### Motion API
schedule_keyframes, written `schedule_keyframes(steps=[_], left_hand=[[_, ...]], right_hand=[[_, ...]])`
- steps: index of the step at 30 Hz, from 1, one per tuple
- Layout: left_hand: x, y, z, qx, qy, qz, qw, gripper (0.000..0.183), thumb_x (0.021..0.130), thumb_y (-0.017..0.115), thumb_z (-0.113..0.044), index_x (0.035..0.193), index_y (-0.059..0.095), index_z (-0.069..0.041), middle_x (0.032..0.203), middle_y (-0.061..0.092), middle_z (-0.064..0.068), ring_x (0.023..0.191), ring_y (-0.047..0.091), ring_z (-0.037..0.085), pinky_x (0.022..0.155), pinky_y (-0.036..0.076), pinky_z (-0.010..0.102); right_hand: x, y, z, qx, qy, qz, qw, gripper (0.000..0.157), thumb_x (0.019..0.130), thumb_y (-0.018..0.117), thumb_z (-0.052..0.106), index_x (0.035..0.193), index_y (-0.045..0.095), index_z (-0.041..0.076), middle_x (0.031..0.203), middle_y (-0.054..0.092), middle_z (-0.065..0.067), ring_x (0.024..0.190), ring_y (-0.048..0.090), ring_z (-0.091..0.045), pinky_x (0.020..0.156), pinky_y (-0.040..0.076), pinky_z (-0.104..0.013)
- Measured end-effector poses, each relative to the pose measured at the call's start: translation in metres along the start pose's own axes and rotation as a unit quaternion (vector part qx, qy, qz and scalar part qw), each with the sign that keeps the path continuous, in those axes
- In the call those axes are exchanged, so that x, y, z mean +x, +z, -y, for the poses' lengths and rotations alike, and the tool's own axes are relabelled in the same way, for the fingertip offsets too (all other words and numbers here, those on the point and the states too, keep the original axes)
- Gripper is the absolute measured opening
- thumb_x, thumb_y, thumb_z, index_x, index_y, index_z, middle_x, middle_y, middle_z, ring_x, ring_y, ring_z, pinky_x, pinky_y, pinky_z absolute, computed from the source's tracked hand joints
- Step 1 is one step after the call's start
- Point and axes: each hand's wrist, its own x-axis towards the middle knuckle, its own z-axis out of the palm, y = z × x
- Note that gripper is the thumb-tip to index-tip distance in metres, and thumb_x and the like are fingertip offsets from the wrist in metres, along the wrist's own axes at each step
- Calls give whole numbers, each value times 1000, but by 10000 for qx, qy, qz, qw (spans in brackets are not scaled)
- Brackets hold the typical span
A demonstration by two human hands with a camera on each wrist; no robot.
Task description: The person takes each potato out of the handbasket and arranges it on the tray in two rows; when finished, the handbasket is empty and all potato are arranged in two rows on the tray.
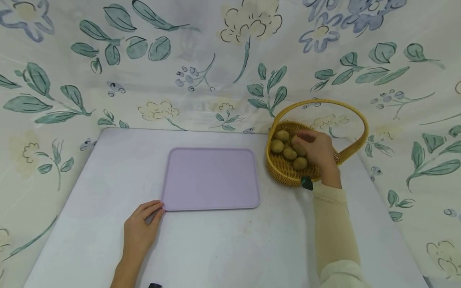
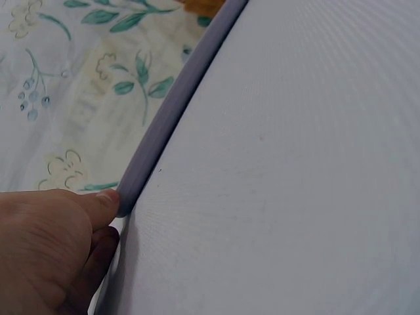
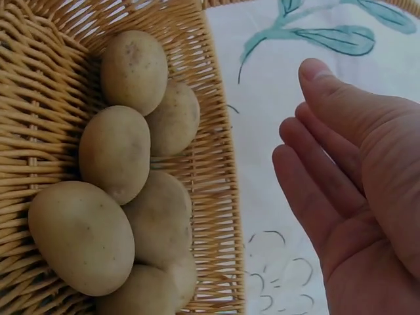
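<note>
A lilac rectangular tray (image 1: 212,178) lies flat on the table. My left hand (image 1: 142,228) is at its near left corner, pinching it with thumb and fingers; in the left wrist view the thumb (image 2: 102,207) meets the end of the tray's rim (image 2: 157,138). To the right stands a wicker basket (image 1: 281,175) with a tall handle, holding several potatoes (image 1: 300,163). Over the basket's right side is my right hand (image 1: 318,148), holding nothing. The right wrist view shows its fingers (image 3: 315,190) extended and apart from the nearest potatoes (image 3: 82,237).
The white table (image 1: 230,248) has its far edge against a floral cloth backdrop (image 1: 201,60). The basket's handle (image 1: 320,102) arches up behind my right hand. A small black object (image 1: 155,285) shows at the bottom edge of the head view.
</note>
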Motion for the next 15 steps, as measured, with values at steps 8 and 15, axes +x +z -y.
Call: schedule_keyframes(steps=[8, 15], left_hand=[[0, -1, 0, -5, 15, 26, 10000, 19, 85, 80, 0, 104, 79, -4, 114, 76, 9, 112, 69, 38, 96, 23, -11], [1, -1, 1, 4, -91, 37, 10000, 19, 86, 80, -2, 104, 79, -6, 114, 76, 8, 112, 69, 37, 96, 22, -11]], right_hand=[[7, 5, -9, -155, -14, 211, 9997, 42, 98, 70, 34, 133, 67, 12, 133, 69, -12, 126, 62, -30, 108, 50, -49], [12, 9, -17, -158, 163, 423, 9988, 44, 96, 72, 36, 133, 67, 13, 135, 68, -12, 127, 62, -32, 108, 50, -49]])
